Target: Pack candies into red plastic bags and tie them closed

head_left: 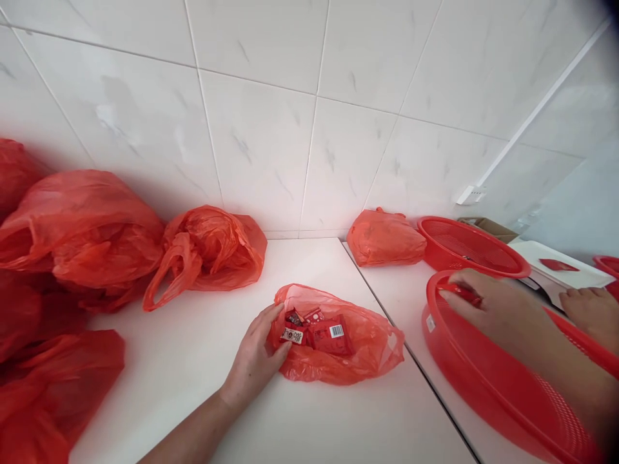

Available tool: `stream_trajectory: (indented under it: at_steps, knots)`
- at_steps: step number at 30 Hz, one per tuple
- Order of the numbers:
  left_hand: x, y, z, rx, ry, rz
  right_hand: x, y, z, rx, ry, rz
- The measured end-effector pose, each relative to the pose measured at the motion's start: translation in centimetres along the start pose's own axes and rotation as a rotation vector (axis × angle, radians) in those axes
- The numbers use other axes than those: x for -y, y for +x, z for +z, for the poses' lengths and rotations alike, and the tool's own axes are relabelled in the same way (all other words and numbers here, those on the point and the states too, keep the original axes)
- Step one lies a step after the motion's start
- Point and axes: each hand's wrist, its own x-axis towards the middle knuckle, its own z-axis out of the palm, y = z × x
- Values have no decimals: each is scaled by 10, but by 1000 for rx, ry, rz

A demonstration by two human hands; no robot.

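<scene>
My left hand (258, 351) grips the left edge of an open red plastic bag (372, 357), thumb inside the rim and fingers outside. In the bag lie several small red packets (331, 336), one with a barcode and one with a pale printed label. Over the far left rim of a large red plastic basket (442, 348), my right hand (476, 298) is closed around a small shiny red packet (461, 293), partly hidden by the fingers.
Knotted and bulging red bags (106, 225) crowd the left side. Another red bag (387, 238) stands by the wall beside a second red basket (483, 267). At right, another person's hand (587, 309) is near a white tray (541, 251) with a red item on it. A seam divides the white tables.
</scene>
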Motion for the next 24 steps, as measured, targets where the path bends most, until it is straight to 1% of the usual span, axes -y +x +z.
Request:
stream_trajectory:
  at_steps: [3,5,6,8,10,12,14,16,18,21,23,24]
  knots:
    - [-1,0,0,10,4,-4,81,-31,-5,190,25,-203]
    - [-1,0,-1,10,7,-5,122,-42,-3,252,56,-332]
    - [-1,-1,-1,6,8,-1,137,-45,0,269,62,-396]
    - [-1,-1,-2,-5,7,15,154,-46,9,300,70,-487]
    - [-2,-1,-2,-17,13,37,157,-47,19,315,101,-490]
    - [-2,-1,-2,-19,24,52,152,-53,29,284,172,-424]
    - [-4,-1,-2,-11,31,54,144,-68,38,195,242,-316]
    - [-5,-2,-2,-4,30,57,138,-91,51,85,303,-197]
    - [-6,-2,-2,-26,34,76,134,-118,66,22,371,-50]
    - [-10,0,-5,-105,33,106,130,-150,87,20,465,207]
    - [-19,8,-9,-137,8,71,128,-155,97,40,548,375]
    - [-25,15,-12,-138,-15,36,126,-153,100,74,603,450]
